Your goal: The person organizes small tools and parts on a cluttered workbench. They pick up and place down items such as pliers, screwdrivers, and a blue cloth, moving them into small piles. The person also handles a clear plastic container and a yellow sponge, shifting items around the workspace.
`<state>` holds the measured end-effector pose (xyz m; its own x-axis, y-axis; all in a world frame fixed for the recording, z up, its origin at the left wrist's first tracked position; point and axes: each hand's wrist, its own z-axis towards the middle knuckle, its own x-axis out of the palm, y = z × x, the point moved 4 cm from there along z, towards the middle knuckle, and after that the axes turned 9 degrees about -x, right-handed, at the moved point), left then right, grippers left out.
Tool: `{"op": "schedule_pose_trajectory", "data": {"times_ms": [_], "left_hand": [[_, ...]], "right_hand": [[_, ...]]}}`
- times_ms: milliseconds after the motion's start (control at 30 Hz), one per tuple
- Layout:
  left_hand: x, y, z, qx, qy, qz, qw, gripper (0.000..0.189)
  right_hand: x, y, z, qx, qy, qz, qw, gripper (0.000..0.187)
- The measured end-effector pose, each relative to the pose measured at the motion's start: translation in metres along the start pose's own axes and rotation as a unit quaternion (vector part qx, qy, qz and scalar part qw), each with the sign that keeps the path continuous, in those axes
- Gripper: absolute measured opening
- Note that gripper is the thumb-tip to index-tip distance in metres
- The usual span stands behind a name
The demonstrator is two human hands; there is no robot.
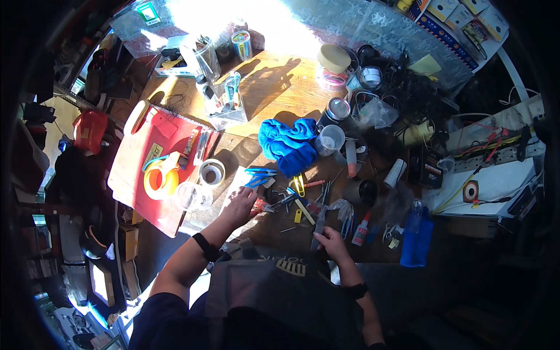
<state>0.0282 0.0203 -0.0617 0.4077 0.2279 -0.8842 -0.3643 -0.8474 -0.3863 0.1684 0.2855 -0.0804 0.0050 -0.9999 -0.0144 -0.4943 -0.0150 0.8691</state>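
My left hand (239, 208) rests palm down at the near part of the wooden table, just below blue-handled snips (259, 176) and beside red-handled pliers (264, 206); whether its fingers grip anything is hidden. My right hand (332, 243) holds the lower end of a flat grey metal strip (320, 225) between thumb and fingers. Around the strip lie a yellow utility knife (299, 185), a pale flat stick (305, 212), a small yellow tag (298, 215) and loose small metal parts. A red and white glue bottle (361, 232) stands or lies right of my right hand.
A crumpled blue cloth (288, 144) lies beyond the tools, next to a clear plastic cup (330, 140). On the left, a red spiral-bound folder (131, 192) carries an orange tape roll (161, 179). A blue pouch (416, 238), tangled cables and a black cylinder (366, 192) are at the right.
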Motion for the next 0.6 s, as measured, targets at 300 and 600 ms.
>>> {"op": "schedule_pose_trajectory", "data": {"times_ms": [300,600], "left_hand": [[0.004,0.01,0.005,-0.019,-0.038,-0.049,0.998,0.028],[-0.013,0.024,0.019,-0.044,-0.116,-0.202,0.971,0.027]], "right_hand": [[0.005,-0.007,-0.005,0.014,-0.041,0.009,0.999,0.017],[0.023,-0.003,-0.004,-0.003,-0.035,0.048,0.998,0.017]]}}
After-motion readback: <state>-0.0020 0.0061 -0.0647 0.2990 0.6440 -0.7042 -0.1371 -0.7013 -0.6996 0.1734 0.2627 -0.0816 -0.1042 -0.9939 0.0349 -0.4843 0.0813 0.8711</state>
